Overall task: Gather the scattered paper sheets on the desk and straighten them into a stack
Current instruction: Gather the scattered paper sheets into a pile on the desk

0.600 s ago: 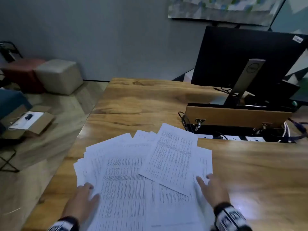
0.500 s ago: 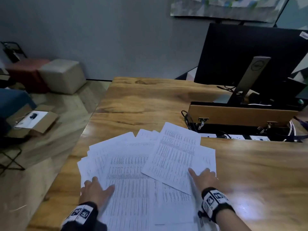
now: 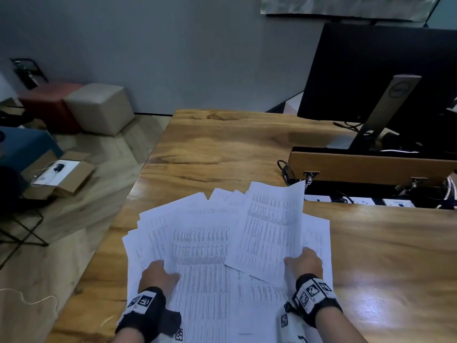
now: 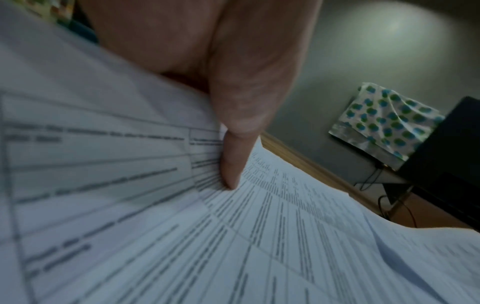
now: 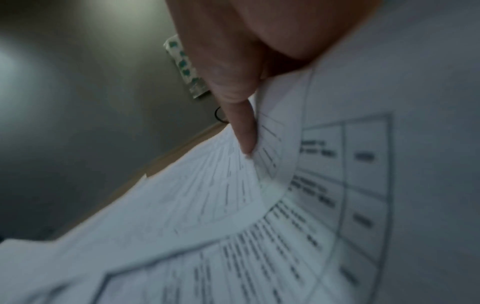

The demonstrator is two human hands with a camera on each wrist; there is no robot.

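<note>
Several printed paper sheets (image 3: 205,243) lie fanned over the near part of the wooden desk (image 3: 222,149). My left hand (image 3: 158,274) grips the fan's left edge, its fingers hidden under the paper. In the left wrist view its thumb (image 4: 233,160) presses on top of the sheets (image 4: 182,236). My right hand (image 3: 305,262) pinches the right side, and the top sheet (image 3: 269,224) curls upward along its right edge. The right wrist view shows the thumb (image 5: 244,131) on the bent sheets (image 5: 259,226).
A black monitor (image 3: 385,70) on a stand is at the back right, behind a raised wooden flap (image 3: 366,169) over a cable well with a power strip (image 3: 366,201). The desk's left edge drops to the floor, where a cardboard box (image 3: 59,174) and ottomans (image 3: 99,107) sit.
Both hands went from lying flat on the sheets to gripping them at the edges. The top right sheet's edge has lifted and curled up.
</note>
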